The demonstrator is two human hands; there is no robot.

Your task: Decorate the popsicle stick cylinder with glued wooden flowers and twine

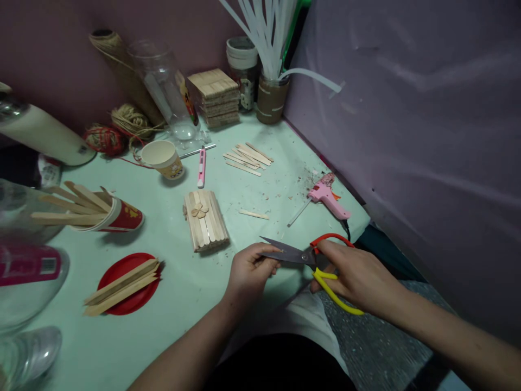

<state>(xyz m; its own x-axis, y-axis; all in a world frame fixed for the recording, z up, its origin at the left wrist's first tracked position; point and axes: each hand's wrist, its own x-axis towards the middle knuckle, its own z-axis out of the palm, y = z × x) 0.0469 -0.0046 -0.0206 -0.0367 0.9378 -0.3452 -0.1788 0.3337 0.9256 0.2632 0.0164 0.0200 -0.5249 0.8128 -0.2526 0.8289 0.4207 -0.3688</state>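
Observation:
Red-and-yellow-handled scissors (306, 256) are in my right hand (358, 274), whose fingers pass through the handle loops. Their dark blades point left and reach over the fingertips of my left hand (250, 271). That hand is closed in a pinch, and whatever small thing lies between its fingers is too hidden to name. Just beyond my hands, a single wooden stick (254, 214) lies on the table. To the left of it stands a small box-like piece covered in craft sticks (211, 231), with a wooden flower (199, 210) on it.
A pink glue gun (329, 198) lies near the right table edge. Behind are a pink cutter (201, 168), loose sticks (248, 157), a paper cup (163, 158) and stacked sticks (215, 98). At left sit a cup of sticks (126, 214) and a red lid (130, 304) bearing sticks.

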